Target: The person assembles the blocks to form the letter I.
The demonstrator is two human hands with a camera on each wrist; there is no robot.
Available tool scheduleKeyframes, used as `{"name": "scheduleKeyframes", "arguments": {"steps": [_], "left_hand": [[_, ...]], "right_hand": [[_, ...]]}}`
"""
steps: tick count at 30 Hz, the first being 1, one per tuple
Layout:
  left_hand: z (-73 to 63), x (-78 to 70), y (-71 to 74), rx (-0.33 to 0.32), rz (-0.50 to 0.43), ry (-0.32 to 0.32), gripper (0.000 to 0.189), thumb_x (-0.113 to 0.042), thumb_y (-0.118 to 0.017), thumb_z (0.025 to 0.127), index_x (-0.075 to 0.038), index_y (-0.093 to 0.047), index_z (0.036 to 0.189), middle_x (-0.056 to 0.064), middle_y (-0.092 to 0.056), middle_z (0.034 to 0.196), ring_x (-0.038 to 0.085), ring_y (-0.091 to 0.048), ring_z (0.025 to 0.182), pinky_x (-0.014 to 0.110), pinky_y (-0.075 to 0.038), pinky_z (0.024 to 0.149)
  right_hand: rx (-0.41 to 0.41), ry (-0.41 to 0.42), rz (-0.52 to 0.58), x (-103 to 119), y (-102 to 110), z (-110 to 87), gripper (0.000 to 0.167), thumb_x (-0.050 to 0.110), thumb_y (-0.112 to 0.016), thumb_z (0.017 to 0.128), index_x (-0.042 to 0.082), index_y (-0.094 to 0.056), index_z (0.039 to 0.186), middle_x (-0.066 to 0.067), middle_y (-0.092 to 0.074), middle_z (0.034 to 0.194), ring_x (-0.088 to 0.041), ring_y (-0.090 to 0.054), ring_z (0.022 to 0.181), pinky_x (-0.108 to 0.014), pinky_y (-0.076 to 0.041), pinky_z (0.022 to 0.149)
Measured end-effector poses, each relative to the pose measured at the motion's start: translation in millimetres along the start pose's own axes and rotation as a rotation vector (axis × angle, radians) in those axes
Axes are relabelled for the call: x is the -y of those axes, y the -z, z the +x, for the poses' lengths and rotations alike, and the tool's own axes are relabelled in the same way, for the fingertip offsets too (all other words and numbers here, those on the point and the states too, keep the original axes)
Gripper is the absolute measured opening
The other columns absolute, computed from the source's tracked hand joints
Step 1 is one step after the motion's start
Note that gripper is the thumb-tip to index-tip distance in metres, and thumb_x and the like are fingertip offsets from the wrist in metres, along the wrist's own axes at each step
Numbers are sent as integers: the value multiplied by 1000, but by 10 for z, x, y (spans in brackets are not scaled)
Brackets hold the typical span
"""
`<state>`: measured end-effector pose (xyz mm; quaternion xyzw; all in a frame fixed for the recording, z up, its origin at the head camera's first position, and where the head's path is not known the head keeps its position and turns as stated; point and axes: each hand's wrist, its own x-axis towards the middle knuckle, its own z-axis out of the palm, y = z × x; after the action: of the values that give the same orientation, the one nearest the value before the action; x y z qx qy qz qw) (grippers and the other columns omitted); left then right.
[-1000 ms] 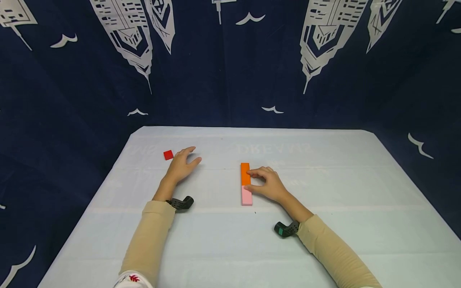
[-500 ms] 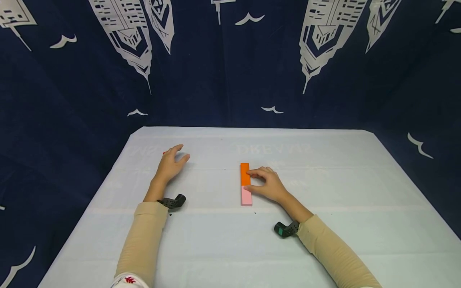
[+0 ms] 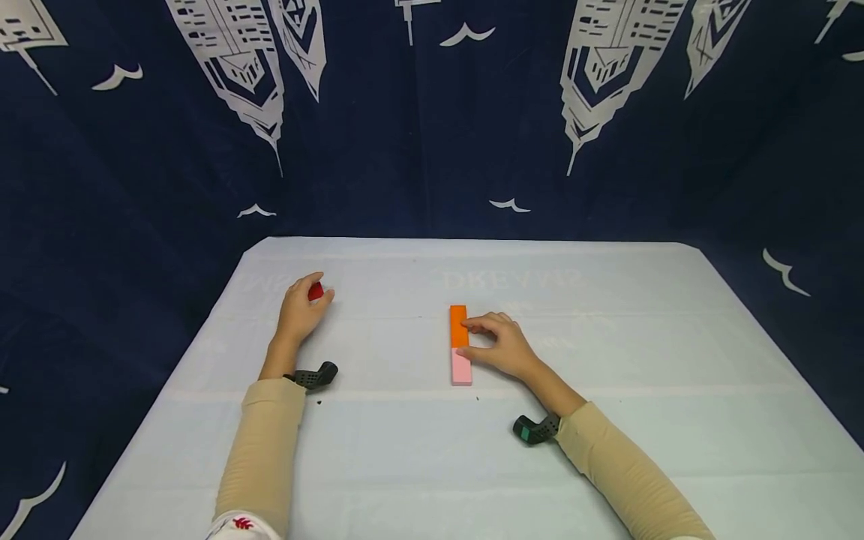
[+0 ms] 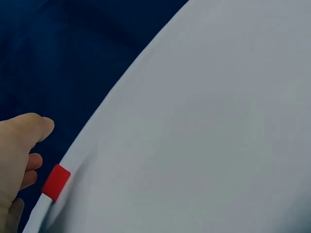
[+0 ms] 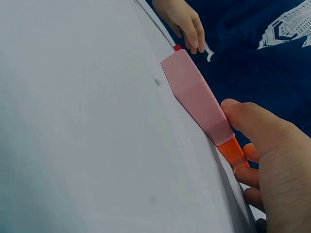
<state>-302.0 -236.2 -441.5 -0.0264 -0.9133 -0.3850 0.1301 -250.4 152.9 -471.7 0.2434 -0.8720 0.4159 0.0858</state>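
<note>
In the head view my left hand is at the table's far left, over a small red block. The block lies between the thumb and the fingers, which stand apart around it; the left wrist view shows the red block just beyond the fingers. Near the middle, an orange block and a pink block lie end to end in a straight row. My right hand rests along their right side. Its thumb touches the pink block, and its fingertips touch the orange one.
A white cloth covers the table. Behind it hangs a dark blue curtain with white building and bird prints. Each wrist carries a black camera mount, the left one and the right one.
My left hand has moved left from beside the red block, passing over and hiding it, and now has it between thumb and fingers. My right hand and the two-block row have stayed put.
</note>
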Motion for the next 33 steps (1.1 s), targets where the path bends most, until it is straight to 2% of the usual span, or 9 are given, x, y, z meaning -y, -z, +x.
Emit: {"name": "scheduleKeyframes", "arguments": {"steps": [4,9,13,18,27,33], "left_hand": [[-12,81,-26,-46,27,14,50,-18,-61,95,2,-48,139,24,-46,142,40,-39,132,51,-30,111],[-2,160,-34,-73,27,24,50,-16,-61,94,3,-47,139,25,-47,141,41,-40,131,52,-28,112],[17,207,-29,-71,25,27,50,-14,-60,94,5,-47,139,26,-48,139,41,-40,130,51,-28,112],[29,238,-26,-64,27,65,49,-13,-60,95,5,-46,139,26,-47,139,39,-40,131,49,-27,113],[61,241,-49,-50,95,135,44,-11,-55,98,2,-47,140,24,-45,143,39,-37,135,50,-27,113],[60,227,-56,-58,106,140,42,-11,-56,99,2,-49,138,23,-48,140,39,-39,133,50,-28,112]], "right_hand": [[2,-9,5,-1,8,-7,51,28,-87,73,10,-70,118,0,-66,101,-19,-54,95,-43,-38,91],[2,-12,8,1,10,-6,51,28,-87,73,10,-70,118,0,-66,101,-19,-54,96,-43,-37,90],[2,-12,9,4,11,-2,51,27,-87,73,10,-70,118,0,-66,101,-19,-54,96,-42,-37,89],[6,-14,4,6,14,-1,51,27,-87,73,10,-71,118,0,-66,101,-18,-53,96,-41,-37,89],[4,-12,10,14,25,8,50,27,-87,73,10,-71,117,0,-66,100,-19,-53,95,-41,-38,89],[2,-11,11,-6,19,1,50,27,-86,73,11,-71,117,1,-66,99,-18,-53,95,-41,-38,88]]}}
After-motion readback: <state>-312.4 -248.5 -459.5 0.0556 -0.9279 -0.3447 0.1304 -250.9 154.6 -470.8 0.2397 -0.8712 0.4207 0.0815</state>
